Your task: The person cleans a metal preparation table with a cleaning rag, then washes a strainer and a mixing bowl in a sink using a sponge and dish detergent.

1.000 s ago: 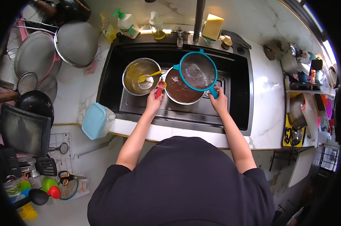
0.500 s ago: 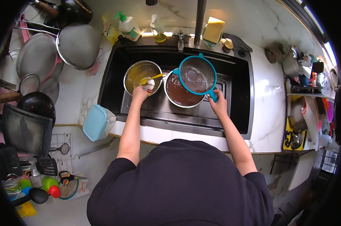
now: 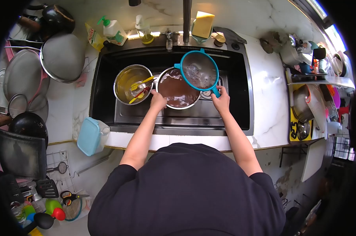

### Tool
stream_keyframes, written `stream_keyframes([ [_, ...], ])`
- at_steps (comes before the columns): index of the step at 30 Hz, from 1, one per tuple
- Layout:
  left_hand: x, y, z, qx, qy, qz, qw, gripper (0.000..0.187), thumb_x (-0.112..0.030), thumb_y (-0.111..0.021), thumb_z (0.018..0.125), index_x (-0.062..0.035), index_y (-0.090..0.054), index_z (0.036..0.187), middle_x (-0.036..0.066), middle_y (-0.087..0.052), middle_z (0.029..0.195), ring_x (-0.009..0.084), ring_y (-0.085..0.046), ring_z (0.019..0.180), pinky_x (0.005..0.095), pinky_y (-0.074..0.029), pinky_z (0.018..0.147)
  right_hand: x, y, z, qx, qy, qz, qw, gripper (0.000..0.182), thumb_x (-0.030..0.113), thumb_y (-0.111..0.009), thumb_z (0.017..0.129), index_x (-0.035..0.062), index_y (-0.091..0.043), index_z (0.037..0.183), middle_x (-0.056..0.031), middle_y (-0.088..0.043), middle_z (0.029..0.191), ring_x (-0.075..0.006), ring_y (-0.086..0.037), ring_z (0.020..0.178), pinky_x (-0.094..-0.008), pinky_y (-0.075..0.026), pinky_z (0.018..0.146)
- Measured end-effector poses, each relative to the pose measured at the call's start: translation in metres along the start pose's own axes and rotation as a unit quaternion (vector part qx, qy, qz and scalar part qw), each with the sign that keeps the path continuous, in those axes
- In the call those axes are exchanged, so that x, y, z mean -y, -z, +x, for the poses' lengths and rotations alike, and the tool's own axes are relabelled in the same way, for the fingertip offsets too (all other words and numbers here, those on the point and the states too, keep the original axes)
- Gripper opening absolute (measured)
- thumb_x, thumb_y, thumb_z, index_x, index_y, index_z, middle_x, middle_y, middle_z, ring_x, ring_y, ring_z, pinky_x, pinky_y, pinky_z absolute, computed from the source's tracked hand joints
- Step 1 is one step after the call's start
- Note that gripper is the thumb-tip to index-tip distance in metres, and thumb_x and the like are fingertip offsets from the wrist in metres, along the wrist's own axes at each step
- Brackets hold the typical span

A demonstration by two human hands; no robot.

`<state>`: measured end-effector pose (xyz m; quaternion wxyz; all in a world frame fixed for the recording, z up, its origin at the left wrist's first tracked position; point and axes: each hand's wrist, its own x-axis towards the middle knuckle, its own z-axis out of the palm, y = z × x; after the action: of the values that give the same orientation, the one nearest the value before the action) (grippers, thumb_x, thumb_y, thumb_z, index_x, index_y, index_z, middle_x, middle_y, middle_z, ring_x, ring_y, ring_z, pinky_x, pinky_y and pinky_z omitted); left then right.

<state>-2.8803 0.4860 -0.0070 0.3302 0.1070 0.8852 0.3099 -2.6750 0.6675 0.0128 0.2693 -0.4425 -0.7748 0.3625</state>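
Note:
My right hand (image 3: 221,99) grips the teal handle of a round mesh strainer (image 3: 201,70), which is held tilted over the right side of a metal bowl (image 3: 181,107) in the sink. Brown liquid (image 3: 177,87) fills much of that bowl. At its left rim, my left hand (image 3: 158,101) has its fingers closed on the edge; the fingertips are partly hidden. To the left stands another metal bowl (image 3: 118,94) with yellowish residue inside. A yellow-handled utensil (image 3: 142,83) and a red and yellow utensil (image 3: 138,94) lean in it.
The black sink (image 3: 241,106) surrounds both bowls. Behind it stand a green-pump bottle (image 3: 114,32), a clear pump bottle (image 3: 144,32), the faucet (image 3: 187,23) and a yellow sponge (image 3: 203,25). A blue-lidded container (image 3: 89,135) sits at the front left. Pans and sieves (image 3: 63,58) hang left.
My left hand has let the utensils rest in the left bowl and moved right to the rim of the brown-liquid bowl. My right hand still holds the strainer in about the same place.

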Motion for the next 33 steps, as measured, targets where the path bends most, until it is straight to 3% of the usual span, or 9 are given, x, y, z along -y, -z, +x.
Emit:
stream_keyframes([
  [2, 0.006, -0.001, 0.006, 0.034, 0.026, 0.014, 0.999, 0.04, -0.01, -0.05, 0.074, 0.0047, -0.028, 0.105, 0.023, -0.058, 0.076, 0.0297, -0.061, 0.062, 0.0365, -0.049, 0.054, -0.001, 0.004, 0.002, -0.009, 0.002, 0.003, 1.0, 0.028, 0.014, -0.06, 0.063, 0.004, -0.054, 0.088, -0.0082, -0.055, 0.061, -0.0149, -0.052, 0.054, -0.0266, -0.041, 0.053],
  [3, 0.008, -0.003, 0.007, 0.037, 0.024, 0.015, 0.999, 0.04, -0.01, -0.05, 0.074, 0.0047, -0.028, 0.105, 0.023, -0.058, 0.076, 0.0297, -0.061, 0.062, 0.0365, -0.049, 0.054, -0.001, 0.005, 0.002, -0.014, 0.007, 0.011, 1.0, 0.027, 0.014, -0.06, 0.063, 0.0035, -0.054, 0.087, -0.008, -0.056, 0.062, -0.0147, -0.053, 0.054, -0.0264, -0.041, 0.053],
  [5, 0.006, -0.005, 0.003, -0.097, -0.097, 0.159, 0.978, 0.037, -0.011, -0.047, 0.074, 0.0049, -0.031, 0.103, 0.025, -0.058, 0.079, 0.0371, -0.059, 0.075, 0.0433, -0.046, 0.069, -0.006, 0.006, 0.003, -0.032, 0.01, 0.015, 0.999, 0.026, 0.014, -0.059, 0.063, 0.0028, -0.054, 0.085, -0.0078, -0.056, 0.061, -0.0143, -0.053, 0.054, -0.026, -0.041, 0.053],
  [6, 0.001, -0.003, 0.0, -0.094, -0.089, 0.119, 0.984, 0.04, -0.013, -0.047, 0.073, 0.0043, -0.031, 0.106, 0.027, -0.057, 0.082, 0.0416, -0.055, 0.083, 0.0472, -0.042, 0.076, -0.01, 0.004, 0.004, -0.04, -0.004, 0.013, 0.999, 0.026, 0.017, -0.059, 0.062, 0.0056, -0.055, 0.085, -0.0082, -0.056, 0.062, -0.0194, -0.055, 0.056, -0.0298, -0.042, 0.054],
  [7, -0.004, -0.001, -0.004, -0.093, -0.093, 0.119, 0.984, 0.04, -0.013, -0.047, 0.073, 0.0043, -0.031, 0.106, 0.027, -0.057, 0.082, 0.0416, -0.055, 0.083, 0.0472, -0.042, 0.076, -0.014, 0.003, 0.006, -0.048, -0.018, 0.01, 0.999, 0.027, 0.021, -0.058, 0.061, 0.0085, -0.056, 0.085, -0.0086, -0.056, 0.063, -0.0245, -0.056, 0.057, -0.0335, -0.043, 0.055],
  [11, -0.01, -0.002, -0.009, -0.136, -0.132, 0.093, 0.977, 0.039, -0.011, -0.047, 0.07, -0.001, -0.039, 0.107, 0.027, -0.057, 0.084, 0.0417, -0.055, 0.079, 0.0469, -0.042, 0.074, -0.013, 0.006, 0.005, -0.077, -0.015, 0.02, 0.997, 0.028, 0.021, -0.058, 0.06, 0.0089, -0.056, 0.085, -0.0085, -0.056, 0.063, -0.0242, -0.056, 0.057, -0.0334, -0.043, 0.055],
  [13, -0.011, -0.005, -0.011, -0.192, -0.205, 0.051, 0.958, 0.038, -0.008, -0.046, 0.07, -0.0004, -0.043, 0.107, 0.026, -0.058, 0.08, 0.0412, -0.055, 0.077, 0.0471, -0.042, 0.071, -0.007, 0.01, 0.005, -0.062, -0.039, 0.019, 0.997, 0.028, 0.021, -0.058, 0.06, 0.0088, -0.056, 0.085, -0.0086, -0.057, 0.063, -0.0242, -0.056, 0.057, -0.0337, -0.043, 0.056],
  [22, -0.013, -0.008, -0.02, -0.216, -0.302, 0.011, 0.928, 0.041, -0.006, -0.046, 0.069, 0.003, -0.045, 0.108, 0.026, -0.057, 0.069, 0.041, -0.055, 0.067, 0.0474, -0.043, 0.065, -0.014, 0.008, 0.008, -0.083, -0.023, 0.058, 0.995, 0.027, 0.02, -0.058, 0.061, 0.0066, -0.056, 0.084, -0.0095, -0.058, 0.065, -0.0219, -0.056, 0.056, -0.032, -0.043, 0.055],
  [33, -0.019, -0.005, -0.023, -0.175, -0.296, -0.077, 0.936, 0.039, -0.006, -0.048, 0.068, 0.0012, -0.05, 0.106, 0.025, -0.058, 0.074, 0.0389, -0.057, 0.071, 0.0427, -0.046, 0.065, -0.012, 0.008, 0.008, -0.091, -0.012, 0.048, 0.995, 0.026, 0.02, -0.058, 0.061, 0.0063, -0.056, 0.083, -0.0092, -0.058, 0.064, -0.0212, -0.057, 0.056, -0.0317, -0.044, 0.055],
])
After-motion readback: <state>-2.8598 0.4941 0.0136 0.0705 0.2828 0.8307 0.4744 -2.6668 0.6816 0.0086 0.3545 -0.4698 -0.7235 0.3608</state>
